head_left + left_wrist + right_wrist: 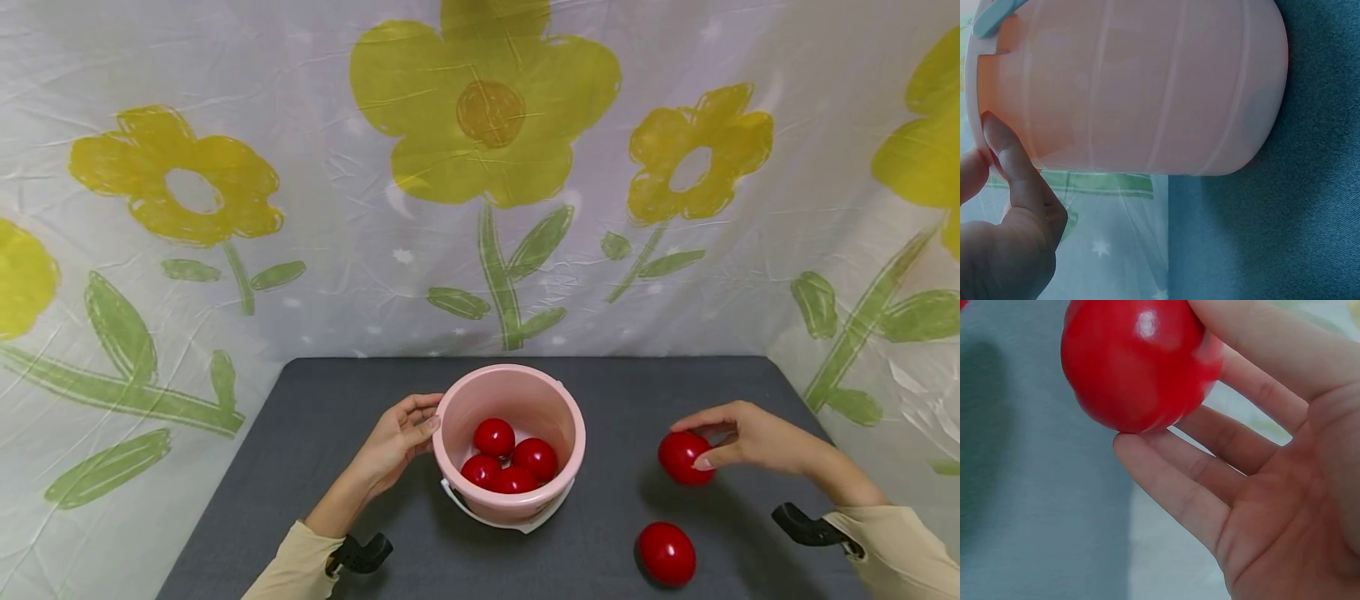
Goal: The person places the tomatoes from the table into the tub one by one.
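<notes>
A pink bucket [509, 379] stands on the dark tabletop, its white handle [525, 525] hanging down on the near side. My left hand [397, 442] pinches the bucket's left rim between thumb and fingers, as the left wrist view also shows. Inside the bucket lie several glossy red tomatoes [536, 460]. To the right, my right hand [738, 442] holds another tomato [684, 457] between thumb and fingertips, raised above the table with its shadow below. In the right wrist view this tomato [1138, 362] looks smooth and slightly lobed, and the palm stays off it.
One more red tomato [667, 554] lies on the dark tabletop [360, 375] near its front, right of the bucket. A white cloth [337, 275] printed with yellow flowers hangs behind the table and along both sides. Black straps [360, 554] circle both wrists.
</notes>
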The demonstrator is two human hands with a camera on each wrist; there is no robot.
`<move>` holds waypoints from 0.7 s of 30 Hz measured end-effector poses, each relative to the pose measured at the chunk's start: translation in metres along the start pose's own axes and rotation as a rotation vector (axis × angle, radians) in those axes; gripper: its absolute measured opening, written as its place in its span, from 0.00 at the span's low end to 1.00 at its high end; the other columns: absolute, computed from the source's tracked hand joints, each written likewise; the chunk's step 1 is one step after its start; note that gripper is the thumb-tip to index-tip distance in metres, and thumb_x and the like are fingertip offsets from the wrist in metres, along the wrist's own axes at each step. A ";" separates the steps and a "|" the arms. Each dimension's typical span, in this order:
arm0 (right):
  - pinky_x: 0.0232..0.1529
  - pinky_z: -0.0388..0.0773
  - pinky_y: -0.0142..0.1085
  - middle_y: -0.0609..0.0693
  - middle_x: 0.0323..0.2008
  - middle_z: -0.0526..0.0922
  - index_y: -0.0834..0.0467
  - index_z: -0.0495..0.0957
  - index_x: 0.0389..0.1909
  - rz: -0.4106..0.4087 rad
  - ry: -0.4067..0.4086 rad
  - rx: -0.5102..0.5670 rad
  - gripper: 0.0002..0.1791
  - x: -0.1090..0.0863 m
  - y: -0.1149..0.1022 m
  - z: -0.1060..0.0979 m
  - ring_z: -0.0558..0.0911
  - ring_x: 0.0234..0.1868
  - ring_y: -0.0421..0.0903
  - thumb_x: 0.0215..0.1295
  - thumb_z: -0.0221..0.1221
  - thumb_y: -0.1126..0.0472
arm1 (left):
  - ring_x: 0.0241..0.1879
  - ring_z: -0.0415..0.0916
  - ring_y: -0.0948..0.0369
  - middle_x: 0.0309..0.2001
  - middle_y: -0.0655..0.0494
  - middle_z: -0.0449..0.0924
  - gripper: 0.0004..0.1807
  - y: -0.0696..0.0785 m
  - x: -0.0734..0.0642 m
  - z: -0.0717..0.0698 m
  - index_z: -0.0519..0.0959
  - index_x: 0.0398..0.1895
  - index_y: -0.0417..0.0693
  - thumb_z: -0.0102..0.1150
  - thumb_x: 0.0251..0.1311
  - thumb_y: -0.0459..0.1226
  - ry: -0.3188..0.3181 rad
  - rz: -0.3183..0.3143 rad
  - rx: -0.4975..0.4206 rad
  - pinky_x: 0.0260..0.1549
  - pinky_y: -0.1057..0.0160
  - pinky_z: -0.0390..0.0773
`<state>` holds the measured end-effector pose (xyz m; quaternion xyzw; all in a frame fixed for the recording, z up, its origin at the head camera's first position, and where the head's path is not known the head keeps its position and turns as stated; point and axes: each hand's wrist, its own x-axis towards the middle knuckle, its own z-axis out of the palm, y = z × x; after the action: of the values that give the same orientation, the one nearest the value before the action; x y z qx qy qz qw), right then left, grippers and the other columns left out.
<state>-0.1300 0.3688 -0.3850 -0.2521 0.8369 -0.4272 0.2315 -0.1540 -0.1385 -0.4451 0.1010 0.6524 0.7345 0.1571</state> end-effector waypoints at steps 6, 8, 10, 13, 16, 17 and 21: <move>0.41 0.86 0.38 0.69 0.56 0.79 0.64 0.74 0.62 0.006 0.022 -0.023 0.28 0.019 -0.028 -0.008 0.86 0.46 0.37 0.62 0.66 0.61 | 0.49 0.79 0.61 0.57 0.43 0.73 0.28 -0.001 0.000 0.000 0.61 0.67 0.32 0.56 0.69 0.33 0.009 -0.004 0.007 0.41 0.67 0.83; 0.41 0.86 0.37 0.68 0.56 0.79 0.63 0.75 0.62 0.003 0.016 -0.031 0.28 0.026 -0.035 -0.009 0.87 0.45 0.39 0.62 0.67 0.60 | 0.48 0.79 0.61 0.57 0.43 0.73 0.28 -0.001 0.000 0.000 0.61 0.67 0.32 0.57 0.68 0.33 0.014 -0.006 0.009 0.41 0.67 0.83; 0.41 0.86 0.36 0.68 0.56 0.79 0.62 0.75 0.62 0.007 0.008 -0.027 0.28 0.033 -0.042 -0.009 0.87 0.44 0.41 0.61 0.67 0.60 | 0.48 0.79 0.61 0.57 0.43 0.73 0.28 -0.001 0.000 0.000 0.61 0.67 0.32 0.57 0.68 0.33 0.016 -0.008 0.011 0.41 0.67 0.83; 0.42 0.86 0.35 0.68 0.57 0.79 0.62 0.75 0.62 -0.001 -0.007 -0.034 0.28 0.046 -0.052 -0.010 0.87 0.44 0.43 0.61 0.68 0.60 | 0.47 0.79 0.62 0.55 0.45 0.74 0.28 -0.002 0.000 0.000 0.61 0.67 0.32 0.57 0.68 0.33 0.016 -0.008 0.010 0.40 0.67 0.83; 0.43 0.85 0.35 0.66 0.57 0.80 0.62 0.75 0.62 -0.010 -0.020 -0.058 0.29 0.060 -0.066 -0.011 0.87 0.45 0.43 0.60 0.69 0.59 | 0.47 0.79 0.63 0.53 0.50 0.76 0.28 -0.001 0.000 0.000 0.61 0.67 0.31 0.57 0.68 0.33 0.014 -0.002 -0.002 0.40 0.68 0.83; 0.43 0.86 0.35 0.66 0.57 0.80 0.62 0.76 0.62 -0.018 -0.027 -0.065 0.29 0.065 -0.070 -0.012 0.87 0.45 0.44 0.60 0.69 0.59 | 0.47 0.79 0.63 0.52 0.51 0.76 0.28 -0.001 0.000 0.000 0.61 0.67 0.31 0.57 0.68 0.32 0.013 0.001 -0.007 0.40 0.68 0.83; 0.43 0.86 0.35 0.63 0.56 0.82 0.60 0.77 0.61 -0.051 -0.041 -0.100 0.29 0.084 -0.088 -0.013 0.86 0.46 0.46 0.58 0.70 0.57 | 0.47 0.80 0.63 0.51 0.54 0.77 0.28 0.000 0.000 0.000 0.61 0.67 0.31 0.57 0.68 0.32 0.004 0.009 -0.024 0.40 0.68 0.83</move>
<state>-0.1827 0.2801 -0.3197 -0.2931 0.8456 -0.3854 0.2247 -0.1537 -0.1380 -0.4454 0.1005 0.6435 0.7431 0.1536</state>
